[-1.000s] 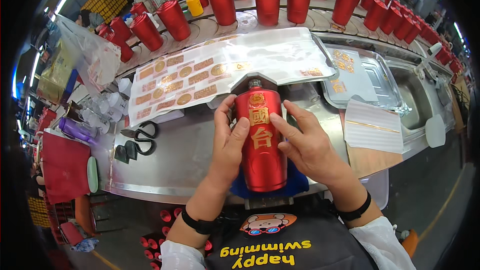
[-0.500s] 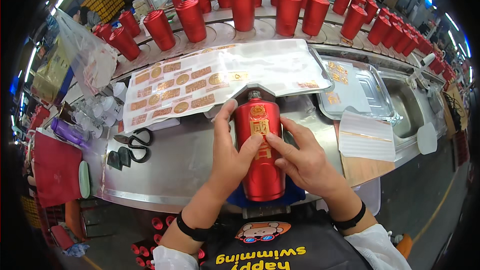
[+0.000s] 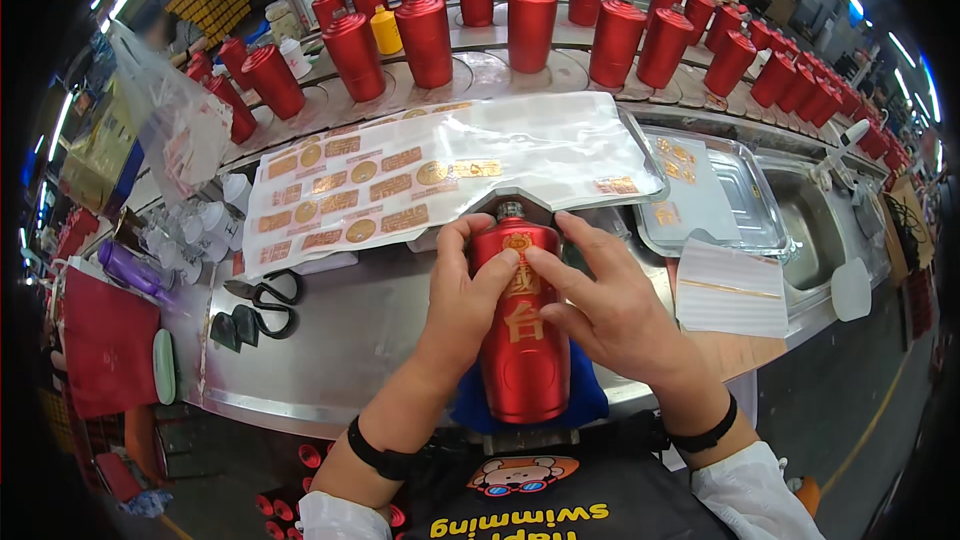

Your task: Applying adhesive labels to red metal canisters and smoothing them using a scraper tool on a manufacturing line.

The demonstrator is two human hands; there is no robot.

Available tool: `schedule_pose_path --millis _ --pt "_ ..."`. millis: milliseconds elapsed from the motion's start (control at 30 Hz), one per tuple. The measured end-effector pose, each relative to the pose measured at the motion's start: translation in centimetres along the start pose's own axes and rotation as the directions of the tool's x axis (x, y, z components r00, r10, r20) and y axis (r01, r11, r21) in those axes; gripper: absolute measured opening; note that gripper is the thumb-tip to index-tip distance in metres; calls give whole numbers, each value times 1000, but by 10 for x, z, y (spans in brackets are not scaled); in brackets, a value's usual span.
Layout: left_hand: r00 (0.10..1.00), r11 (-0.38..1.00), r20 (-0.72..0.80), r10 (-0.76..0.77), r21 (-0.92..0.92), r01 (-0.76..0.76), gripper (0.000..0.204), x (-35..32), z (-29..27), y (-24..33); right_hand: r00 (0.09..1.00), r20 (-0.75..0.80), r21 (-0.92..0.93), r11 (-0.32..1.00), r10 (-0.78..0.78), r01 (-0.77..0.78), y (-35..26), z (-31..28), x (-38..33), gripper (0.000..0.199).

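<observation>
Red bottle (image 3: 525,370) is laid tilted, neck pointing away, just on the near side of the white sticker sheet (image 3: 570,135), which is taken as the landmark. A round gold emblem (image 3: 517,241) is borne near its shoulder, with large gold characters (image 3: 525,325) set in a column below. The left hand (image 3: 452,300) is wrapped narrowly about the bottle's left shoulder, with fingers curled at the side and the thumb laid on the front, just below the emblem. The right hand (image 3: 625,320) is held half spread at the other side, one digit set on the front beside the left thumb; whether the bottle is gripped by it cannot be told. Under the bottle's lower part, farther to the near side of the sheet, a blue cloth (image 3: 592,395) is seen.

Rows of gold and red stickers are carried on the left part of the sheet. Black-handled scissors (image 3: 258,296) are laid on the near side of its left end. A clear tray (image 3: 750,190) is set just to its right, and a striped white sheet (image 3: 735,295) is placed nearer than that tray. Beyond the sheet, many red bottles (image 3: 532,28) are stood along a conveyor (image 3: 475,70), with a yellow bottle (image 3: 385,32) among them.
</observation>
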State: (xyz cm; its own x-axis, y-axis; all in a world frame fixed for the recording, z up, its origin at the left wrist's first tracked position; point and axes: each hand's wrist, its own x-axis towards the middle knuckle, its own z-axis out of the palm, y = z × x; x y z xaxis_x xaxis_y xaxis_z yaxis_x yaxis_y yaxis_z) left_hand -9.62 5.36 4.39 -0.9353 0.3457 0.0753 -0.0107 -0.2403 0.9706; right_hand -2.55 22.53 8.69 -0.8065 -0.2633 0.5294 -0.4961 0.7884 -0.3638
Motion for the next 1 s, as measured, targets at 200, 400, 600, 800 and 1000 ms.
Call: schedule_pose_path --millis 200,400,600,800,1000 --pt "964 972 -139 226 91 -215 43 -8 -7 0 1000 9 11 1000 25 -25 7 -6 -1 52" --pt "691 271 430 581 698 -663 35 -40 -19 29 990 -91 189 978 110 -91 7 -27 26 23" --pt "657 82 562 502 726 -683 34 -46 -18 23 989 108 139 987 -102 87 33 -13 83 22" --pt "650 164 566 508 677 -718 39 -20 -22 34 980 14 332 924 197 -191 31 -14 65 24" --pt "690 314 468 552 650 -692 38 -4 -21 25 967 -28 382 897 253 -223 28 -15 44 24"
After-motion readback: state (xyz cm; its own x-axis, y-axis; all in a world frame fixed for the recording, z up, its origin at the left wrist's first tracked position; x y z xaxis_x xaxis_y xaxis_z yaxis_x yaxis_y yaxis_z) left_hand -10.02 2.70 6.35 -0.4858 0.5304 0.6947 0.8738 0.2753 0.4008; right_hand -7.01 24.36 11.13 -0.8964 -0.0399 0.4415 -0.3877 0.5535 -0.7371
